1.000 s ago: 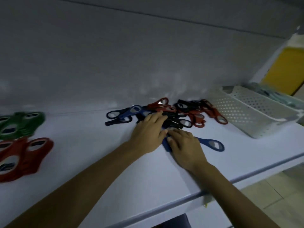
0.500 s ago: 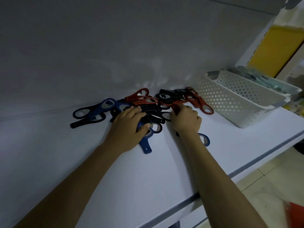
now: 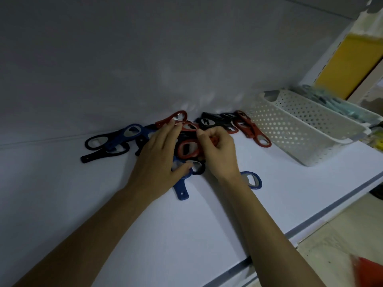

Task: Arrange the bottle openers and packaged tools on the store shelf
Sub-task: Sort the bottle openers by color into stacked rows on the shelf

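Bottle openers (image 3: pixel 209 123) heap at 12 o'clock, shelf (image 3: pixel 145 224) open toward its 6 o'clock edge; left hand (image 3: pixel 157 162) spread flat atop, right hand (image 3: pixel 219 154) pinching red opener (image 3: pixel 186 150).

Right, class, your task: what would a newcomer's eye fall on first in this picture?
A jumbled pile of red, blue and black plastic bottle openers lies at the back of the white shelf, with the left hand resting flat on it and the right hand pinching a red bottle opener. A white perforated plastic basket stands to its right.
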A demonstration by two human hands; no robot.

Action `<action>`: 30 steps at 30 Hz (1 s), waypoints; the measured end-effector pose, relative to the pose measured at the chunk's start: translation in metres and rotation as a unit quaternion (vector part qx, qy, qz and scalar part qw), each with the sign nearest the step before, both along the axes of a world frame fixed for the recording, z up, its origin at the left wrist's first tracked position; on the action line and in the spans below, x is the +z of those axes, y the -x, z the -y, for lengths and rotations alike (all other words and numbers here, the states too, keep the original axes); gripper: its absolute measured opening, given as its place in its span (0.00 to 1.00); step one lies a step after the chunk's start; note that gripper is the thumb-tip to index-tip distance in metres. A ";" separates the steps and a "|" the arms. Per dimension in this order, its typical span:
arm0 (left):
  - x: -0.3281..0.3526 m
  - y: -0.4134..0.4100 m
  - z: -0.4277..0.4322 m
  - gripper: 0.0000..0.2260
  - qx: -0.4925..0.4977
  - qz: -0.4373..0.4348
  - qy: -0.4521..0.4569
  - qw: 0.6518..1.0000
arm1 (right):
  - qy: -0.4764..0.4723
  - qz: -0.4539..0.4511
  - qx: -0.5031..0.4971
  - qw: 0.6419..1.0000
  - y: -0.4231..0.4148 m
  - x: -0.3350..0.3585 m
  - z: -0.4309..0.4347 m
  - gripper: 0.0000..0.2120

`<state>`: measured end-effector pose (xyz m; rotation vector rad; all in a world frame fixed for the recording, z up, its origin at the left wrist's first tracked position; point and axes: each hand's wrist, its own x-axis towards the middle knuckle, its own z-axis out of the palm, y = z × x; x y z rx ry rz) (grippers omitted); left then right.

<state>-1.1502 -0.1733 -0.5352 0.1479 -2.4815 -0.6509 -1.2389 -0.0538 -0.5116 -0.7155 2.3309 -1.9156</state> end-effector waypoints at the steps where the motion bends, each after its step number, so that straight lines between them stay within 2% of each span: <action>1: -0.001 0.000 -0.001 0.34 -0.009 -0.003 0.022 1.000 | 0.034 0.045 0.057 0.997 -0.004 0.002 0.003 0.08; 4: 0.000 0.001 -0.005 0.28 0.006 0.009 0.014 1.000 | 0.099 0.148 0.164 0.970 -0.014 0.012 0.006 0.15; 5: 0.000 0.001 -0.005 0.28 0.014 0.007 0.004 1.000 | 0.103 0.155 0.165 0.969 -0.015 0.013 0.005 0.19; 7: 0.001 0.000 -0.006 0.26 0.007 -0.001 -0.007 1.000 | 0.099 0.138 0.107 0.980 -0.012 0.012 0.004 0.23; 9: 0.004 0.000 -0.004 0.22 -0.003 -0.026 -0.059 0.998 | 0.019 0.034 0.009 0.999 0.001 0.006 0.005 0.17; 11: 0.007 0.001 0.003 0.16 0.020 -0.048 -0.159 0.986 | -0.144 -0.085 -0.036 0.985 0.024 0.000 0.013 0.10; 13: 0.007 0.003 0.011 0.10 0.065 -0.063 -0.259 0.962 | -0.285 -0.151 0.005 0.947 0.040 0.002 0.027 0.18; 15: 0.006 0.004 0.014 0.06 0.087 -0.076 -0.302 0.946 | -0.342 -0.182 0.059 0.920 0.047 0.003 0.043 0.24; 16: 0.006 0.004 0.015 0.06 0.086 -0.079 -0.313 0.942 | -0.362 -0.195 0.072 0.909 0.047 0.002 0.049 0.23; 21: 0.002 0.003 0.022 0.06 0.093 -0.136 -0.424 0.891 | -0.380 -0.292 -0.006 0.878 0.034 -0.006 0.053 0.14; 23: 0.002 0.003 0.023 0.05 0.098 -0.148 -0.439 0.881 | -0.332 -0.354 -0.048 0.873 0.031 -0.007 0.047 0.12; 24: 0.002 0.002 0.022 0.04 0.097 -0.154 -0.443 0.878 | -0.269 -0.349 -0.078 0.894 0.029 -0.007 0.044 0.11; 25: 0.002 0.002 0.022 0.03 0.095 -0.159 -0.446 0.875 | -0.195 -0.308 -0.103 0.925 0.028 -0.005 0.042 0.11; 27: 0.003 0.001 0.021 0.03 0.091 -0.161 -0.451 0.873 | -0.036 -0.166 -0.106 0.980 0.030 0.001 0.040 0.10; 28: 0.004 0.001 0.020 0.05 0.087 -0.161 -0.457 0.870 | 0.027 -0.091 -0.085 0.992 0.029 0.005 0.040 0.09; 30: 0.006 0.001 0.019 0.07 0.076 -0.159 -0.472 0.864 | 0.090 0.010 -0.011 0.996 0.025 0.012 0.041 0.07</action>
